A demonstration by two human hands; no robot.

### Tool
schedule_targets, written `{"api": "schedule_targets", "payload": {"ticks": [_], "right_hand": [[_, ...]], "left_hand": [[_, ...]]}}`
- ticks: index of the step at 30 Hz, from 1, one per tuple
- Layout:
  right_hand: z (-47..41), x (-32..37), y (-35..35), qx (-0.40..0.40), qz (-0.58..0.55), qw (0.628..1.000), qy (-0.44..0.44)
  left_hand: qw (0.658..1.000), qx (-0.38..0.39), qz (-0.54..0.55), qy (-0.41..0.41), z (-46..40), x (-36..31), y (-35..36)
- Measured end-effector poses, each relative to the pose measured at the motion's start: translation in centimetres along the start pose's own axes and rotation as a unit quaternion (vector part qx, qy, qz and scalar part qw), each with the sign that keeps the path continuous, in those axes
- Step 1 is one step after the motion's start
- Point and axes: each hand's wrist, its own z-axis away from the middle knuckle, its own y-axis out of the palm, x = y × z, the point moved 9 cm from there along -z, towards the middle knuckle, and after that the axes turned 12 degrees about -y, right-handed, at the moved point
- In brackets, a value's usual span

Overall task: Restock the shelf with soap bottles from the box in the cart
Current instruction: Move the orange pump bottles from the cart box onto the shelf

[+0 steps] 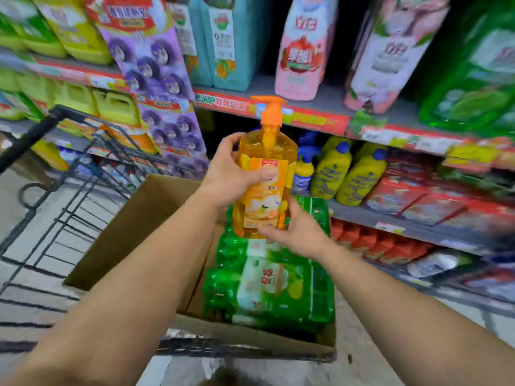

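Hands hold one orange soap bottle (264,174) upright in the air above the open cardboard box (133,227). The left hand (231,174) wraps the bottle's left side at mid-height, thumb laid across the front label and fingertips curled round the shoulder near the top. The right hand (295,232) cups the base from the right, thumb pressed along the lower edge of the label, fingers behind. Both forearms reach in from the bottom corners of the view. The bottle is clear orange with an orange pump head (270,107) whose spout points left; the pump overlaps the red price strip of the shelf (320,118) behind it.

Directly under the bottle, the box holds shrink-wrapped packs of green bottles (267,282) filling its right side; the left side of the box is hidden behind the left forearm. The box sits in a black wire cart (69,190), whose rim runs up to the left.

Beyond, the upper shelf carries teal (231,40), pink (303,48) and green refill pouches (473,79). On the level below stand yellow bottles with blue caps (348,174), with red packs (418,201) to their right. A purple hanging strip of packets (158,87) hangs left of the bottle, and yellow jugs (117,107) sit further left. The edges of the view are blurred.
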Motion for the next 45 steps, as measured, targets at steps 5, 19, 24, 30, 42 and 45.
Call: {"api": "schedule_targets", "payload": {"ticks": [5,19,24,30,42,45], "right_hand": [[10.7,-2.5,-15.3,-0.083,-0.039,0.996,0.007],[40.7,-14.0,-49.2,-0.409,-0.032,0.908,0.083],[44.5,-19.4,-58.8,-0.440,-0.019,0.890,0.116],[47.2,-24.2,-71.8,-0.492,0.009,0.856,0.157],[51.1,-31.3,-89.7,-0.567,0.002,0.812,0.139],[52.2,-33.3,-94.6,-0.555,0.017,0.821,0.133]], "left_hand": [[0.997,0.066,0.008,0.043,4.5,-5.0,18.2],[0.897,0.399,-0.143,0.127,15.5,-12.6,66.8],[0.885,0.436,-0.101,0.128,15.1,-13.2,78.8],[0.875,0.441,-0.095,0.175,13.8,-17.6,92.1],[0.863,0.460,-0.071,0.198,12.6,-22.1,111.4],[0.871,0.441,-0.071,0.204,12.1,-22.7,116.1]]}}
